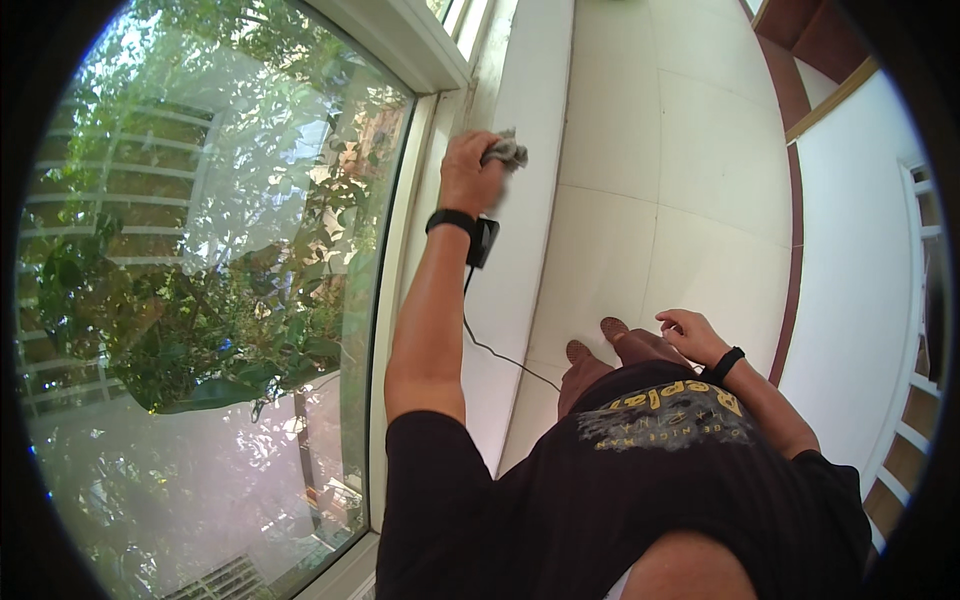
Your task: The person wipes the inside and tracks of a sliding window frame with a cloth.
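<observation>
My left hand (469, 172) reaches out over the white window sill (517, 247), fingers closed around a crumpled grey cloth (508, 150). Part of the cloth is hidden by the fingers. Just beside my left wrist, a small black device (489, 241) shows above the sill, partly behind the wristband. A thin black cable (487, 347) runs from near it toward my waist. My right hand (694, 337) hangs beside my right thigh with its fingers loosely curled, and nothing shows in it.
A large window pane (225, 262) in a pale frame (397, 247) stands along my left, with plants behind the glass. Beige floor tiles (607, 247) lie below the sill. To the right are a dark red skirting strip (793, 300) and a white wall (847, 285).
</observation>
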The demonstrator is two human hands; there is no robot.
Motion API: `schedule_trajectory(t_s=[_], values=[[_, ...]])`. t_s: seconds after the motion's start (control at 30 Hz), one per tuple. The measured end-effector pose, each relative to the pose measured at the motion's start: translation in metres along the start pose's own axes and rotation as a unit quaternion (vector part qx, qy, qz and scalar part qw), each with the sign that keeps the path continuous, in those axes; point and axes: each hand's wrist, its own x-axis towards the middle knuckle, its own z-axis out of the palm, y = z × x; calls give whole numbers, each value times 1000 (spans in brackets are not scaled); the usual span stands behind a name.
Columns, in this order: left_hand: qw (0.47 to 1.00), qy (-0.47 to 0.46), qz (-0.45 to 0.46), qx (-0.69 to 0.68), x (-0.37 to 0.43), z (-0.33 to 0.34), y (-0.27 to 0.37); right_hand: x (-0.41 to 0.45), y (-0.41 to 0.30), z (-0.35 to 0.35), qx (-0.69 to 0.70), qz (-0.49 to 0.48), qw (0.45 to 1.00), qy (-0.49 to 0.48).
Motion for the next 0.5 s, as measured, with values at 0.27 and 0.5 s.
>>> schedule_trajectory(t_s=[0.27,0.5], values=[[971,195,46,128,-9,-32,0,17,-5,-6,-29,-6,999,-25],[935,200,22,292,47,-36,-10,19,-11,3,-21,-36,999,-30]])
